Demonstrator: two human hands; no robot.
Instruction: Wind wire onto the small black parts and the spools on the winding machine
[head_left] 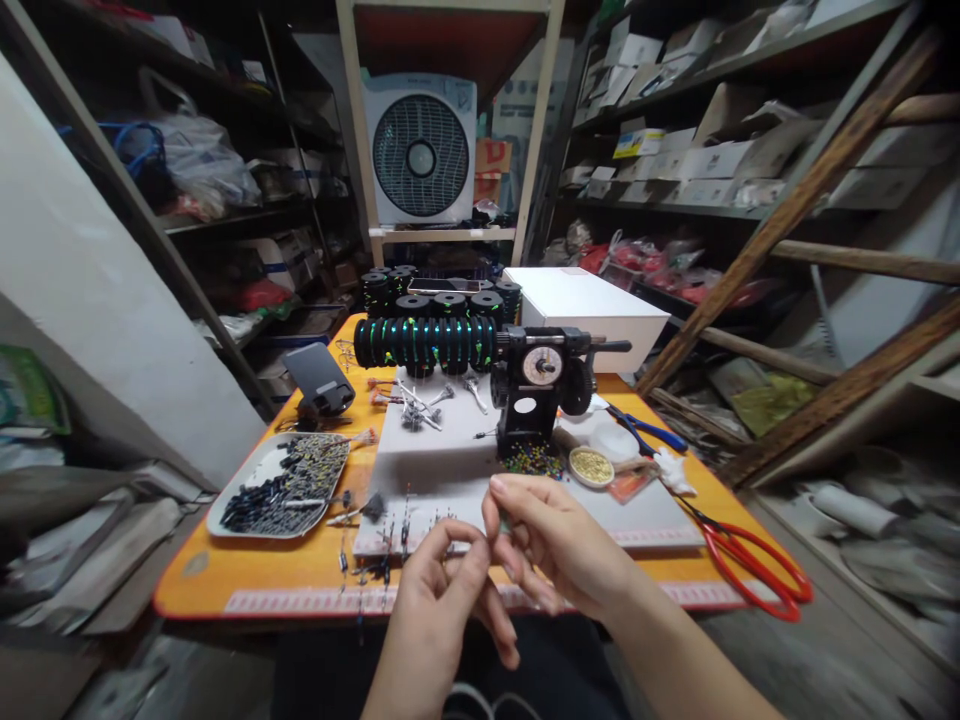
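Here we are, both hands up over the front of the bench (pixel 191 585), and it's all abt the spot where they meet: L hand (pixel 442 590) and R hand (pixel 559 540) come nearly tip to tip, R a touch higher and farther fwd, L lower and nearer us. Fingers on both sides look drawn in, thumb toward index, but we can't tell for sure whether either pair is closed, or what it grips. There's a greenish bit (pixel 505 522) tucked among the R hand's fingers, up and right of the L fingertips; too small to ID, and its long axis, if any, doesn't show. Nearest stuff we can make out on the bench: dark pieces on thin strands (pixel 387 570), just left of the L hand, so that's the closer hand by far. They run roughly toward us, from the white board (pixel 450 470) to the bench's front edge, some reaching past it. Hidden? L hand prob. covers part of that row, curled fingers screen each other, and anything fine btwn the hands is too thin to show. Beyond, colored beads (pixel 531 460) lie at the foot of the black machine (pixel 517 430), w/ gold beads (pixel 591 467) to their right. Both forearms get cut off at the bottom.
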